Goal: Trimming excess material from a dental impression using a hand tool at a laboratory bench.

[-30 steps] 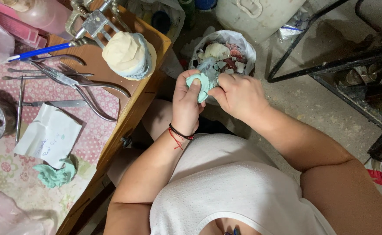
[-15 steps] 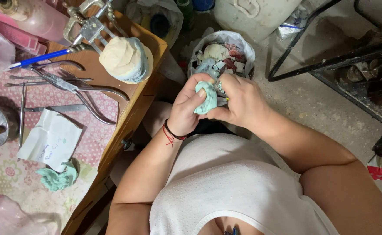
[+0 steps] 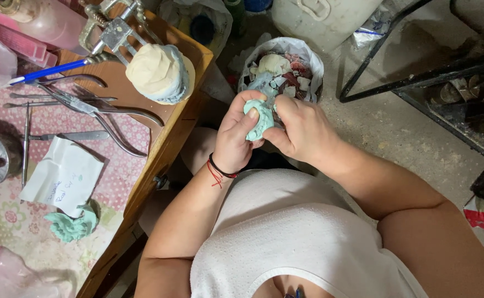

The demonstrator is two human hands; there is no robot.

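Gripping a pale green impression lump [image 3: 259, 118], both hands [image 3: 236, 138] [image 3: 302, 129] work above the scrap-filled waste bin [image 3: 313, 58], apparently so fragments drop in.

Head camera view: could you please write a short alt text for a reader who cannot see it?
Seen from above, a person's left hand and right hand together grip a pale green lump over a waste bin full of broken scraps. To the left, a wooden table holds pliers, a cream plaster cast, a folded paper note and another green lump.
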